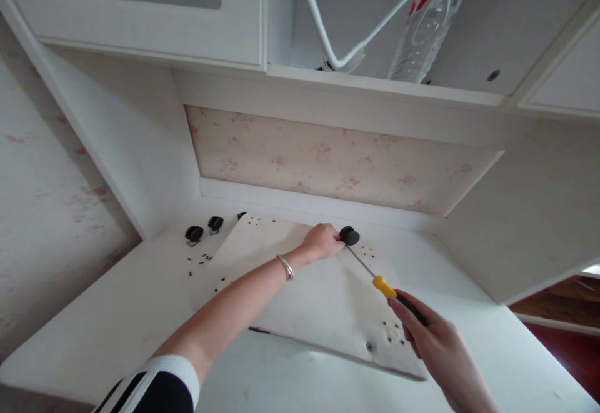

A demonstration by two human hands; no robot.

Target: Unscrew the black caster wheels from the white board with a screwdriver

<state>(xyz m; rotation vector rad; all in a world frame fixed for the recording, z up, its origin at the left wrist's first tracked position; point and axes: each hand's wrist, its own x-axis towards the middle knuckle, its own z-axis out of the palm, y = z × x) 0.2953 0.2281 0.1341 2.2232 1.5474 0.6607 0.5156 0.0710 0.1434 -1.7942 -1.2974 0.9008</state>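
A white board lies flat on the white desktop, with groups of small holes near its corners. At its far edge my left hand, fingers closed, holds a black caster wheel. My right hand is wrapped round the handle of a screwdriver, yellow and black, right of the board's middle. The screwdriver's shaft slants up and left, and its tip is at the base of the caster by my left fingers. Whether the tip sits in a screw is too small to tell.
Two more caster wheels stand left of the board, and part of another black piece shows behind its corner. Several loose screws lie nearby. Above hangs a shelf with a plastic bottle and a white cable.
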